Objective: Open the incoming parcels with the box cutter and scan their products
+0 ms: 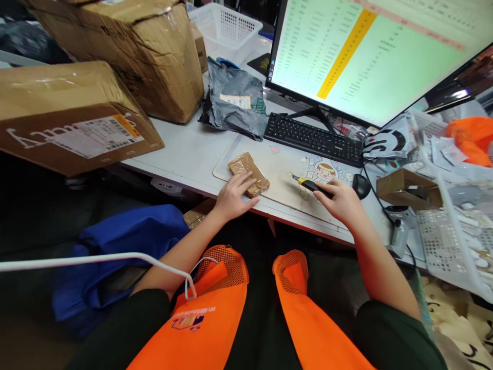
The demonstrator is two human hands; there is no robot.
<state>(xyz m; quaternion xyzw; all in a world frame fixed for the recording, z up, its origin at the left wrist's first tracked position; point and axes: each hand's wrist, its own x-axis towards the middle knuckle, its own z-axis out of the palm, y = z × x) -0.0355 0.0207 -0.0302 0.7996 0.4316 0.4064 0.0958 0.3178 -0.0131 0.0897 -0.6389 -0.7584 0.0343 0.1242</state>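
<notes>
Taped brown packet [251,168] lies left of black-yellow knife [310,185].

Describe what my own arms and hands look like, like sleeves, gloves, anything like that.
Your left hand and right hand are bare, with no gloves or watch visible. Both forearms are uncovered below dark sleeves. You also wear an orange vest with mesh sections and a printed logo.

Left fingers [243,183] on taped parcel [243,163] — right fingers [333,187] around cutter [313,186].
</notes>
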